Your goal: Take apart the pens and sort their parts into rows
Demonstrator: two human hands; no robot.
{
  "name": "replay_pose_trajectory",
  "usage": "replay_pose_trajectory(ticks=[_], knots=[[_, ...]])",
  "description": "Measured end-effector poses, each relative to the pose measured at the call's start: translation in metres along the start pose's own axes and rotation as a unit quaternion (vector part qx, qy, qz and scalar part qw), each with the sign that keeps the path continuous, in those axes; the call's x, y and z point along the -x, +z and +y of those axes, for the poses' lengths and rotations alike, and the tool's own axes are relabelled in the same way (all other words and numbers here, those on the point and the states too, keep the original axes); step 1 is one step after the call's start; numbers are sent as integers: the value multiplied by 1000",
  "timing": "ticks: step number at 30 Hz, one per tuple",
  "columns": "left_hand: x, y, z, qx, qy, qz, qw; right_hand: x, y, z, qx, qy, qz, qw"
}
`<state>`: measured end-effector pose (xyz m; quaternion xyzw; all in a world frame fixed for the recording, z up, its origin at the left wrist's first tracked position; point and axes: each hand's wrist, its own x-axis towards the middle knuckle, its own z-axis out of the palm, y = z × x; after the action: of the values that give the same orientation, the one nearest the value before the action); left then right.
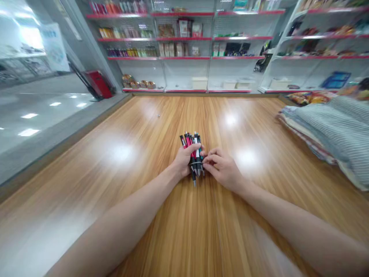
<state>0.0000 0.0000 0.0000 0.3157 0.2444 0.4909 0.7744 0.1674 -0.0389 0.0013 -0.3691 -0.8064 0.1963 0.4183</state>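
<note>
A bundle of several pens (192,143), red, black and teal, lies over the middle of the wooden table (144,161), tips pointing towards me. My left hand (184,159) is wrapped round the bundle from the left. My right hand (220,167) pinches at a thin dark band (196,164) round the pens near their tips, fingers pressed together against it.
Folded striped and grey fabrics (331,130) are stacked at the table's right edge. Shop shelves with red edges (184,57) hold packaged goods along the back wall. A red case (99,82) leans on the floor at the left, beyond the table's edge.
</note>
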Motion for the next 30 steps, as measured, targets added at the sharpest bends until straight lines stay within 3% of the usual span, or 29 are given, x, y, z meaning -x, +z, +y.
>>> replay_pose_trajectory(ticks=[7, 11, 18, 21, 25, 27, 30], knots=[[-7, 7, -4, -19, 14, -19, 1000, -3, -7, 1, -40, -44, -55, 997], [-9, 11, -5, 8, 42, 14, 999, -8, -10, 2, -52, -65, -66, 994], [-11, 13, -9, -19, 32, 34, 999, -11, -14, -3, -79, -93, -67, 990], [-11, 19, -9, -40, 23, 47, 998, -6, -10, -3, -100, -27, -23, 994], [-11, 33, -6, -51, 13, 97, 994, -4, 1, 7, -179, 178, 29, 967], [-10, 38, -4, -23, -11, 84, 996, -6, 5, 12, -209, 233, 39, 949], [-8, 40, -3, 19, -25, 34, 999, -11, 5, 16, -270, 260, 18, 927]])
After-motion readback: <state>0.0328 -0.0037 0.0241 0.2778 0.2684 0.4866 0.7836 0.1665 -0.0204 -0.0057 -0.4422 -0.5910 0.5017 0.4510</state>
